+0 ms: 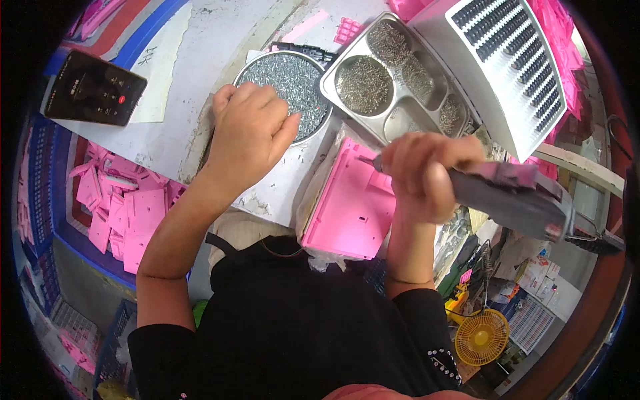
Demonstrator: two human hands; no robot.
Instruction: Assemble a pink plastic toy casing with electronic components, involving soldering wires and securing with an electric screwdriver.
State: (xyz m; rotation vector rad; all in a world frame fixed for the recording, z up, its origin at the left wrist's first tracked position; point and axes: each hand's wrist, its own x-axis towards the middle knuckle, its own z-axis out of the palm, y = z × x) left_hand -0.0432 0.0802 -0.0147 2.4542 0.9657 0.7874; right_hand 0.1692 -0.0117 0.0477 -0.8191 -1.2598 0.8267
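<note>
My right hand (430, 173) is wrapped round a dark electric screwdriver (510, 197). The driver lies nearly level, its bit pointing left above a pink plastic panel (353, 207). The panel sits at the table's near edge, on a block with clear wrapping. My left hand (253, 127) is closed, its fingers curled down over the near left rim of a round dish (291, 77) full of small silver metal pieces, perhaps screws. Anything between those fingertips is hidden from view.
Behind my right hand stands a metal tray (400, 63) with compartments of small screws. A white rack with black rows (513, 60) is at the right. A phone (93, 87) lies far left, above a blue crate of pink parts (127, 207). A yellow fan (481, 337) stands low right.
</note>
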